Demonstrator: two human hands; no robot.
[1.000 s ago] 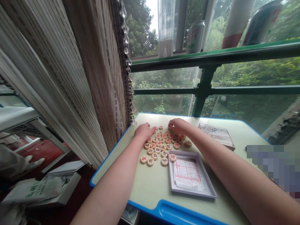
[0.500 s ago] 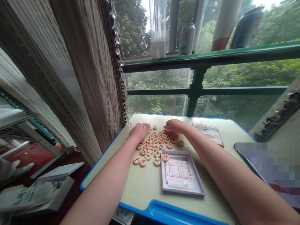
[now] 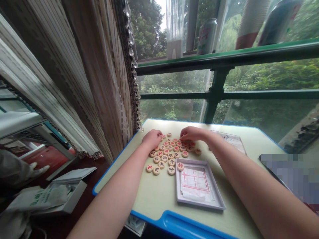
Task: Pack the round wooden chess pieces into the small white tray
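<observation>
Round wooden Chinese chess pieces with red or black characters lie spread face up across the table. At the left far side of the spread, my left hand has curled fingers, their tips beside a red-marked piece. My right hand reaches over the far right of the pieces, fingers bent together and pointing down among them. Whatever either hand grips is hidden by the fingers. A shallow white box tray holds a folded paper board with red lines. One red piece rests in its far left corner.
A clear-lidded flat box lies beyond my right forearm on the pale blue-edged table. Behind stands a green window rail with cans and stacked paper cups. Curtains hang at left; an open box sits below.
The whole view has shifted, so the table sits further right. Both hands stay at the far edge of the pieces, with slightly shifted fingers. The tray and its piece look unmoved on the table.
</observation>
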